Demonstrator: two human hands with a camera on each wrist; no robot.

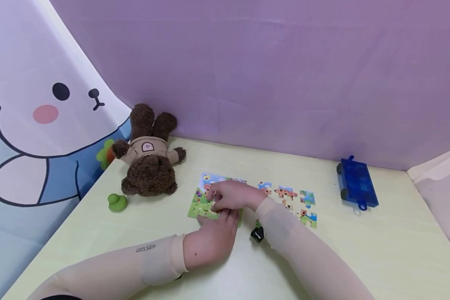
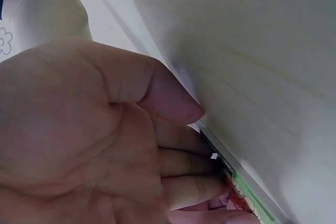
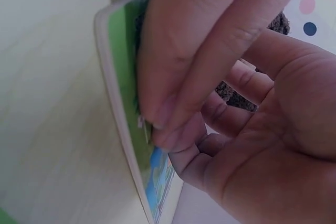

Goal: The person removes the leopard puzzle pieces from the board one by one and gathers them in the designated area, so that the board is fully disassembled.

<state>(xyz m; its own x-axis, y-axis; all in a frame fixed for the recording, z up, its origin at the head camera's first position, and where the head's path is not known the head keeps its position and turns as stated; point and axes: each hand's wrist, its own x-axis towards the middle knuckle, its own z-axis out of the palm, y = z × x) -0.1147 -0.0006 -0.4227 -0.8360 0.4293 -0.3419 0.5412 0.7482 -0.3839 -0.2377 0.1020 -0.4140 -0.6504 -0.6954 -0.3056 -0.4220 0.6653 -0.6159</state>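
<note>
A picture puzzle in a flat tray (image 1: 195, 210) lies at mid-table, its print green, blue and colourful. My right hand (image 1: 230, 195) is over it with fingers bent, thumb and fingertips pinching a puzzle piece (image 3: 146, 129) that hands mostly hide; a thin edge shows at the fingertips in the right wrist view. From the near side my left hand (image 1: 213, 239) reaches in, its fingers lying nearly straight on the tray's lower part, close under the right hand. The left wrist view shows its palm and the thumb beside the tray's edge. Loose puzzle pieces (image 1: 308, 197) lie to the right.
A brown teddy bear (image 1: 150, 175) lies at the back left, with a green toy duck (image 1: 117, 203) nearer me. At the right stands a blue translucent case (image 1: 358, 183). A purple cloth (image 1: 285, 83) hangs behind the table. The right forearm passes over some loose pieces.
</note>
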